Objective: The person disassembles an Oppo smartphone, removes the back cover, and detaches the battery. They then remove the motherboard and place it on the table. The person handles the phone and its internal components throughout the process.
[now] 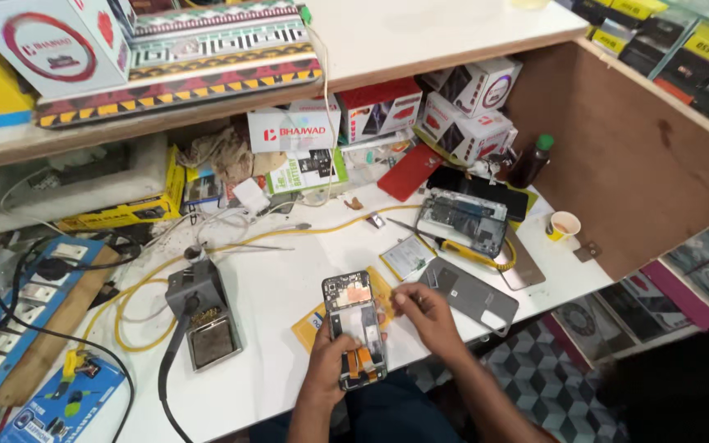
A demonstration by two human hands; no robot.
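Your left hand (327, 361) grips the opened phone (355, 328) from below, fingers wrapped round its lower edge so the exposed boards face you above the near edge of the white bench (272, 279). Your right hand (422, 308) rests beside its upper right corner, fingertips pressed together; whether they pinch something, you cannot tell. The grey back cover (469, 291) lies just right, and the soldering-iron stand (205, 324) sits left.
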